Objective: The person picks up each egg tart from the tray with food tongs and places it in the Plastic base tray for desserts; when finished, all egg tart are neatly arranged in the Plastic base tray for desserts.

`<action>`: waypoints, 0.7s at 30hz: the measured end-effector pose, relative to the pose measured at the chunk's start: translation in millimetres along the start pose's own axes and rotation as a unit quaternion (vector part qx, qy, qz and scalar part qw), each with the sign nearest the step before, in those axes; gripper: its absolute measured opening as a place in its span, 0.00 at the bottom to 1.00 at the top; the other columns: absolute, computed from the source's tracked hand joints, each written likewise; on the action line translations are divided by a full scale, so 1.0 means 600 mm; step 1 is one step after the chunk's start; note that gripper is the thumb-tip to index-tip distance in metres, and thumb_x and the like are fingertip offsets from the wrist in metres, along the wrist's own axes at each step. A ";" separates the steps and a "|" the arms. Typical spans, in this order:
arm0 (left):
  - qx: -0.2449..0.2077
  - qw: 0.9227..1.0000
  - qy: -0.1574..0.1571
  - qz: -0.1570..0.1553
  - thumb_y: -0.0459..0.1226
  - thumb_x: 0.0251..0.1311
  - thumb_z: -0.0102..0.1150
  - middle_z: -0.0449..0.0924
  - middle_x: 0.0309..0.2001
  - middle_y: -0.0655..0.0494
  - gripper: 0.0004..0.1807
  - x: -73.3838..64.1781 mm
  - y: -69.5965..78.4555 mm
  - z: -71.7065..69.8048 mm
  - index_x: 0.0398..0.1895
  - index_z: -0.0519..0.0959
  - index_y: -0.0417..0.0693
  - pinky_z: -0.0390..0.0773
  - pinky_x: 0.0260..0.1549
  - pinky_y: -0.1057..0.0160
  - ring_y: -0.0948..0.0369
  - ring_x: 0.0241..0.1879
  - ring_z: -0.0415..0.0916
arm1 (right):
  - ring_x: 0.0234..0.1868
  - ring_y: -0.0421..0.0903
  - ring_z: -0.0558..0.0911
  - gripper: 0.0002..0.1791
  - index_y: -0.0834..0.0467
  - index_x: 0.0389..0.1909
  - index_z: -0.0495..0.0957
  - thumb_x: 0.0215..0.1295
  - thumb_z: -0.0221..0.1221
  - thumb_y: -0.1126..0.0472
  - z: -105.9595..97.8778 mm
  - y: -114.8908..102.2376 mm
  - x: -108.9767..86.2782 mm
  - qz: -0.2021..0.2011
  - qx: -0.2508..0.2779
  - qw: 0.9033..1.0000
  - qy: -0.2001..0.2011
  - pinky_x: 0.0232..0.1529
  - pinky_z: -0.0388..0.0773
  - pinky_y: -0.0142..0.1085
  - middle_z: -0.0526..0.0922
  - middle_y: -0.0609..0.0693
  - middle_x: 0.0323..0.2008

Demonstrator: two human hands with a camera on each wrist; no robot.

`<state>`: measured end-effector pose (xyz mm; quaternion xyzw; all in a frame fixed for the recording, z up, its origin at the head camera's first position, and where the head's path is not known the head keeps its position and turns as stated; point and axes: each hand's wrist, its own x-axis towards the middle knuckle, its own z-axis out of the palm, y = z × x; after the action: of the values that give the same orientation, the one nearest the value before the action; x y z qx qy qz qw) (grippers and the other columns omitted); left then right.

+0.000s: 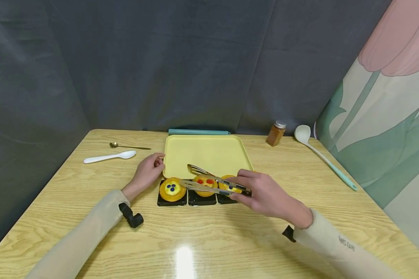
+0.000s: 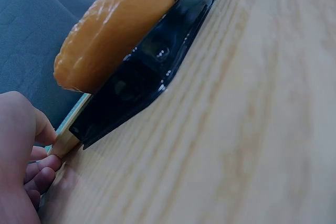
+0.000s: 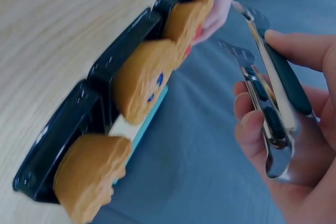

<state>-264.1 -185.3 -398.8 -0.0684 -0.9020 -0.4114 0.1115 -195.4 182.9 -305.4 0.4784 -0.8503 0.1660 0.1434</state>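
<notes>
A pale yellow tray (image 1: 206, 151) lies on the table, and my left hand (image 1: 149, 170) holds its left edge near the front corner. My right hand (image 1: 267, 193) grips metal tongs (image 1: 204, 188) with dark handle grips, their arms spread with nothing between them. Below the tongs stands a row of egg tarts in black square holders (image 1: 202, 199), along the tray's front edge. One tart with blue dots (image 1: 172, 190) is at the left, a red-dotted tart (image 1: 206, 182) beside it. The right wrist view shows another tart (image 3: 92, 177) at the row's end, hidden by my right hand in the head view.
A white spoon (image 1: 109, 157) and a thin metal spoon (image 1: 129, 146) lie left of the tray. Behind it is a teal roll (image 1: 199, 131). A spice jar (image 1: 276, 133) and a long-handled ladle (image 1: 322, 155) are at the right. A dark curtain (image 1: 160, 66) hangs behind the table.
</notes>
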 end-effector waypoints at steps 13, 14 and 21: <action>0.001 1.000 -0.002 -0.003 0.32 0.65 0.50 0.76 0.41 0.46 0.24 0.000 0.001 -0.001 0.63 0.74 0.33 0.70 0.42 0.54 0.52 0.39 0.72 | 0.23 0.39 0.68 0.19 0.64 0.50 0.85 0.60 0.71 0.59 -0.034 0.073 -0.016 0.074 -0.087 0.992 0.061 0.25 0.69 0.35 0.77 0.49 0.31; 0.001 1.000 -0.003 -0.003 0.32 0.65 0.50 0.76 0.42 0.46 0.24 -0.001 0.002 -0.001 0.64 0.74 0.33 0.70 0.42 0.54 0.52 0.39 0.72 | 0.23 0.39 0.68 0.20 0.64 0.50 0.85 0.59 0.71 0.59 -0.035 0.079 -0.018 0.078 -0.092 0.991 0.064 0.24 0.69 0.35 0.78 0.49 0.31; -0.001 1.000 -0.005 -0.002 0.32 0.65 0.49 0.76 0.42 0.46 0.24 0.000 0.002 -0.002 0.64 0.73 0.33 0.70 0.40 0.55 0.53 0.38 0.72 | 0.24 0.44 0.72 0.19 0.66 0.50 0.84 0.62 0.68 0.59 -0.042 0.121 -0.037 0.119 -0.116 0.983 0.082 0.26 0.71 0.41 0.80 0.53 0.33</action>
<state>-263.9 -185.4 -397.0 -0.0690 -0.9023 -0.4122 0.1059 -244.8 246.0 -301.9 0.3389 -0.9000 0.1210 0.2461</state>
